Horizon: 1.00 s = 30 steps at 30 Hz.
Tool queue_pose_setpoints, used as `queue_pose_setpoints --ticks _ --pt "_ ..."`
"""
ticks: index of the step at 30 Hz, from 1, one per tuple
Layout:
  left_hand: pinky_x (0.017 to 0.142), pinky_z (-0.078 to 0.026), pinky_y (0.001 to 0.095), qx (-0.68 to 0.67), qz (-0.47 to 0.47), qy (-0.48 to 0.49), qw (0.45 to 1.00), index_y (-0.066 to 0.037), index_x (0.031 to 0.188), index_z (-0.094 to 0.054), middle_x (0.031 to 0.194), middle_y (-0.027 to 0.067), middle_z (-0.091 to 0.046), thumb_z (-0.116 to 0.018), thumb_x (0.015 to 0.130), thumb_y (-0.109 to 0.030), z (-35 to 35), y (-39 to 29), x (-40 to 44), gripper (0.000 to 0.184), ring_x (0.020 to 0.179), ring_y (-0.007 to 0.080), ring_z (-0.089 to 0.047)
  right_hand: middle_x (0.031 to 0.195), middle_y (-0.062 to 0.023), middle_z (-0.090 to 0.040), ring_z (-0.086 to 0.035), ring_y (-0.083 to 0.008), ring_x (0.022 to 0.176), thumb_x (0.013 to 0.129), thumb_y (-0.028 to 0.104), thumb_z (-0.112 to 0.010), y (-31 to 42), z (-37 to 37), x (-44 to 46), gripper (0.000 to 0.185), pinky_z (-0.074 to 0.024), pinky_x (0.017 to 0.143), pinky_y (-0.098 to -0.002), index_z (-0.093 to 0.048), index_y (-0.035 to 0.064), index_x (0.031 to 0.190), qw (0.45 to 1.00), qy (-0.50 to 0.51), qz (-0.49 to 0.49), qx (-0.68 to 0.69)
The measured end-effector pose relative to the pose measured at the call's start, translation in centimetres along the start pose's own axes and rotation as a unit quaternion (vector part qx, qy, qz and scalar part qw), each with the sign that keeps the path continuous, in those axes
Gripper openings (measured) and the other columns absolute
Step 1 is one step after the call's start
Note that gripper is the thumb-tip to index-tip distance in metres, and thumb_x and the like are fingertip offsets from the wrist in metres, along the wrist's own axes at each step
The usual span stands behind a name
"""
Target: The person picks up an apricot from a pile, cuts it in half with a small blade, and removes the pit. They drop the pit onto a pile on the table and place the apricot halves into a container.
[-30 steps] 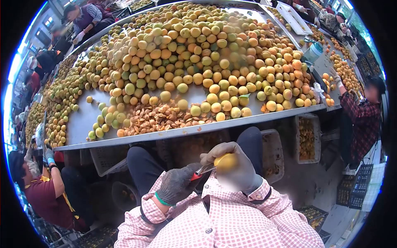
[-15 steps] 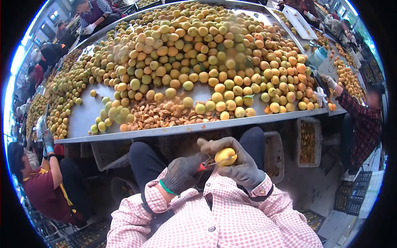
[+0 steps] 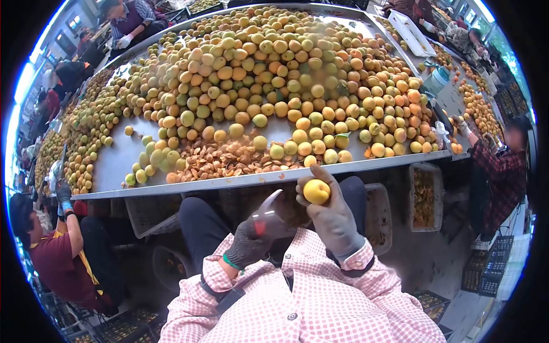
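Note:
In my gloved left hand (image 3: 254,237) is a small red-handled knife (image 3: 270,201), its blade blurred by motion and pointing up, apart from the fruit. My gloved right hand (image 3: 334,220) is raised a little below the table's edge and grips a yellow apricot (image 3: 316,192) between thumb and fingers. A dark line or dent shows on the apricot's side. Beyond my hands, a heap of brown apricot pits (image 3: 223,157) lies near the front rim of the metal table (image 3: 274,176), with a large pile of whole apricots (image 3: 257,68) behind it.
Below the table stand a white crate (image 3: 148,217) on the left and a crate with fruit pieces (image 3: 426,197) on the right. Co-workers sit at the left (image 3: 63,251) and right (image 3: 497,177) ends. A teal-lidded container (image 3: 437,80) stands at the table's right side.
My right hand has lifted the apricot up and away from the knife, turning it. The knife in my left hand has swung upward, off the apricot.

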<state>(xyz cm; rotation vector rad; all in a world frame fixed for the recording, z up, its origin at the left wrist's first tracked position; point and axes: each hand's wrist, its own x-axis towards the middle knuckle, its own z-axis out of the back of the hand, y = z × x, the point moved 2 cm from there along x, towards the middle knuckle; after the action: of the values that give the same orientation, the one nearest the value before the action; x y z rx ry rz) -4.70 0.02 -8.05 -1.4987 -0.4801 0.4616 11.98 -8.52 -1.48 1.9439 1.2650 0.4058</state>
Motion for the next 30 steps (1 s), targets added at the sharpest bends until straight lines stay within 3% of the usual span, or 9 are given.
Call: queue_pose_setpoints --ticks 4,7,9,13,16,18,22,24,30 --pt "0.055 -0.046 0.0215 -0.153 0.115 -0.067 0.979 -0.004 0.104 -0.061 0.09 0.0012 -0.059 -0.062 0.085 0.004 0.0 -2.6 -0.6 0.02 0.067 0.0086 -0.057 0.114 -0.009 -0.057 -0.058 -0.0156 0.1 0.079 -0.009 -0.064 1.0 0.5 0.0 0.064 -0.0487 0.09 -0.0276 -0.037 0.0051 0.135 0.987 0.06 -0.133 0.065" --pt "0.052 -0.044 0.0223 -0.154 0.148 -0.046 0.976 -0.004 0.103 -0.062 0.086 0.0013 -0.06 -0.062 0.086 0.0 -0.7 -3.2 -0.6 0.017 0.063 0.0078 -0.055 0.115 -0.0096 -0.055 -0.062 -0.0136 0.092 0.07 -0.011 -0.072 -0.3 1.8 0.0 0.064 -0.0521 0.083 -0.0259 -0.042 0.0035 0.125 0.972 0.048 -0.021 -0.23" --pt "0.081 -0.05 0.0296 -0.053 0.187 -0.016 0.981 -0.002 0.109 -0.059 0.099 0.0086 -0.067 -0.065 0.085 -0.006 -1.3 -3.4 -0.6 0.025 0.093 0.0155 -0.063 0.109 -0.0059 -0.054 -0.058 -0.011 0.093 0.071 -0.008 -0.073 -0.5 1.1 0.0 0.06 -0.0504 0.083 -0.024 -0.043 0.0042 0.122 0.981 0.041 -0.044 -0.185" --pt "0.076 -0.05 0.0315 0.054 0.145 -0.016 0.988 -0.003 0.107 -0.061 0.096 0.0116 -0.067 -0.067 0.086 -0.013 -1.4 -3.5 -0.6 0.023 0.087 0.0203 -0.066 0.103 -0.0023 -0.05 -0.054 -0.0083 0.086 0.075 -0.003 -0.072 -0.5 0.5 -0.2 0.057 -0.0496 0.078 -0.0211 -0.042 0.007 0.122 0.984 0.043 -0.087 -0.148" --pt "0.069 -0.049 0.026 0.139 0.054 -0.014 0.989 -0.005 0.106 -0.061 0.09 0.006 -0.064 -0.065 0.086 -0.007 -1.4 -4.0 -0.6 0.02 0.077 0.0117 -0.061 0.108 -0.0049 -0.049 -0.056 -0.0095 0.087 0.077 -0.003 -0.071 -0.8 0.5 -0.6 0.06 -0.05 0.078 -0.0209 -0.04 0.0072 0.126 0.99 0.081 -0.097 -0.067" --pt "0.067 -0.051 0.0364 0.186 0.05 -0.009 0.981 -0.01 0.108 -0.061 0.088 0.0174 -0.065 -0.068 0.084 -0.019 -1.4 -4.0 -0.8 0.026 0.081 0.035 -0.065 0.114 -0.0059 -0.052 -0.055 -0.0172 0.106 0.076 0.008 -0.076 -0.8 0.0 -0.9 0.061 -0.0431 0.096 -0.0304 -0.041 0.0063 0.126 0.994 0.076 -0.05 -0.061" --pt "0.065 -0.051 0.0389 0.229 0.034 0.002 0.973 -0.013 0.11 -0.06 0.085 0.0177 -0.065 -0.069 0.082 -0.02 -1.4 -4.1 -0.7 0.03 0.08 0.0369 -0.064 0.12 -0.008 -0.052 -0.053 -0.0215 0.115 0.079 0.012 -0.074 -1.4 -0.2 -1.3 0.058 -0.0396 0.102 -0.0352 -0.04 0.0069 0.126 0.994 0.093 -0.01 -0.058" --pt "0.072 -0.049 0.0314 0.252 0.057 0.019 0.966 -0.004 0.108 -0.061 0.094 0.0149 -0.065 -0.066 0.084 -0.008 -1.5 -4.9 -0.6 0.025 0.085 0.0286 -0.065 0.123 -0.009 -0.051 -0.05 -0.0234 0.121 0.082 0.012 -0.071 -1.6 -0.6 -1.5 0.053 -0.0378 0.105 -0.0384 -0.04 0.0071 0.124 0.994 0.107 -0.005 -0.007" --pt "0.067 -0.051 0.0344 0.274 0.019 0.018 0.962 -0.006 0.108 -0.061 0.09 0.017 -0.065 -0.067 0.083 -0.01 -1.3 -4.6 -0.6 0.026 0.08 0.0334 -0.066 0.125 -0.0135 -0.052 -0.048 -0.0245 0.124 0.085 0.007 -0.066 -1.5 -0.5 -1.4 0.048 -0.0344 0.106 -0.0354 -0.039 0.0058 0.125 0.993 0.119 -0.001 0.026"
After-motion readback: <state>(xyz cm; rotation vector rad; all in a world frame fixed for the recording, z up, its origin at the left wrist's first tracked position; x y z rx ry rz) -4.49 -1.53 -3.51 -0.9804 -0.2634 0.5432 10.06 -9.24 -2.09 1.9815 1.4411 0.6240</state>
